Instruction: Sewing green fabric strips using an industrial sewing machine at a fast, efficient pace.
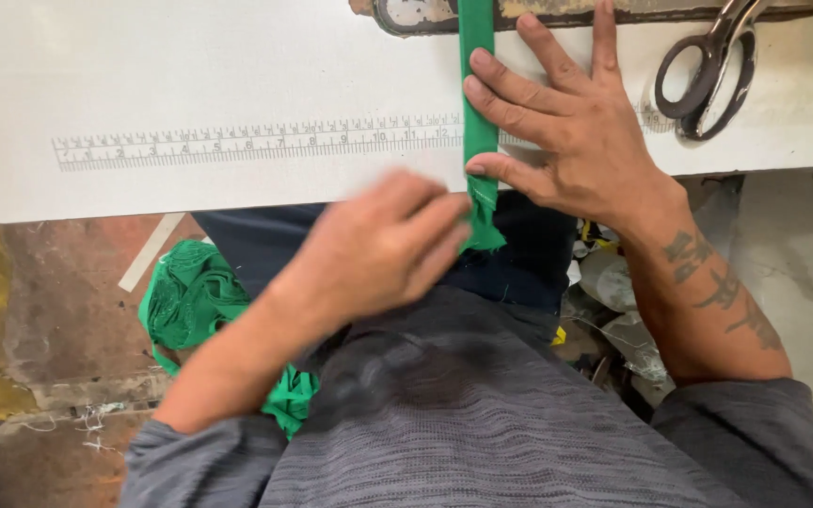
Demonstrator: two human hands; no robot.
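A narrow green fabric strip runs from the table's far edge down over its near edge. My right hand lies flat on the white table, fingers spread, pressing the strip's right side. My left hand, blurred with motion, pinches the strip's lower end just below the table edge. A bundle of green fabric lies on my lap by my left forearm.
A printed ruler scale runs along the table's near part. Metal scissors lie at the far right. A dark machine base sits at the top edge. Scraps and litter cover the floor at right.
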